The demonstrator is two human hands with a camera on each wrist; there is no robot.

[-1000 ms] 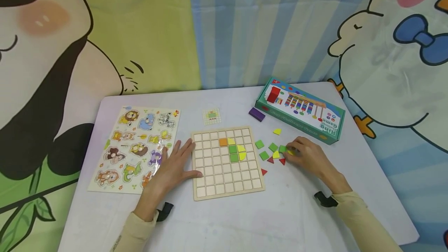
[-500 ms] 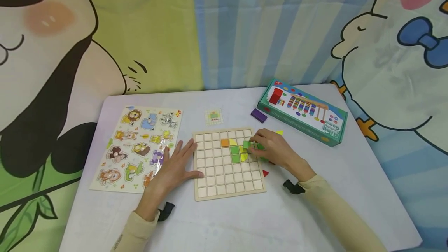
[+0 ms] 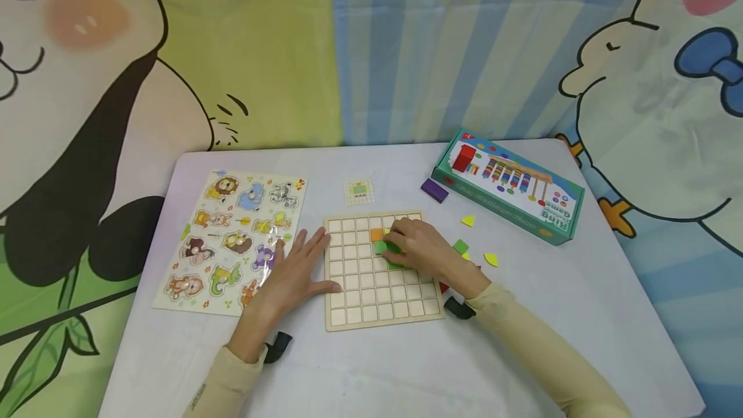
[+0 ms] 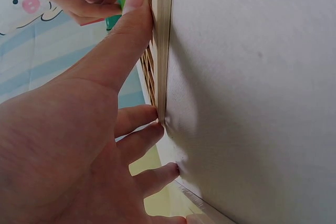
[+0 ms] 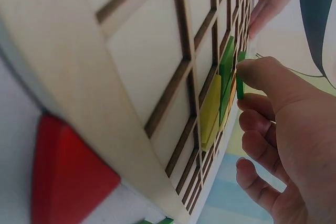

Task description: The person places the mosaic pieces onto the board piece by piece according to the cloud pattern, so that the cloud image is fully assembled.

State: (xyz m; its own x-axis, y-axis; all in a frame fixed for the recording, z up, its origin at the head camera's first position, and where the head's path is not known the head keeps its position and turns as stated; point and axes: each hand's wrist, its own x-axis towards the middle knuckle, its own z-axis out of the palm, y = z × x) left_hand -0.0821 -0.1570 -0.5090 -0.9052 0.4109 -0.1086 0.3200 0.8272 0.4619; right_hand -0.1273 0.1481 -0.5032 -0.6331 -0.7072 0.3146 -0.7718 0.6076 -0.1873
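My right hand [image 3: 426, 247] pinches a green square tile [image 5: 241, 88] between thumb and forefinger, close over the wooden grid board [image 3: 380, 305]. Beneath and beside it, green tiles [image 5: 226, 77] and a yellow tile [image 5: 211, 114] sit in the grid. An orange square tile [image 3: 376, 235] lies just left of the fingertips in the head view. At the board's left edge rests my left hand [image 3: 287, 286], fingers spread and straight, with its thumb over the frame. My right hand covers part of the placed tiles in the head view.
Loose yellow [image 3: 491, 259] and green tiles [image 3: 461, 246] lie right of the board, with a red triangle [image 5: 71, 174] by its edge. A small pattern card [image 3: 360, 191], purple block [image 3: 435, 190] and green game box [image 3: 511, 186] stand behind. An animal puzzle sheet [image 3: 229, 244] is left.
My right hand has travelled left from the loose tiles to the board, bringing a green square tile over the grid. The left hand keeps its place at the board's edge.
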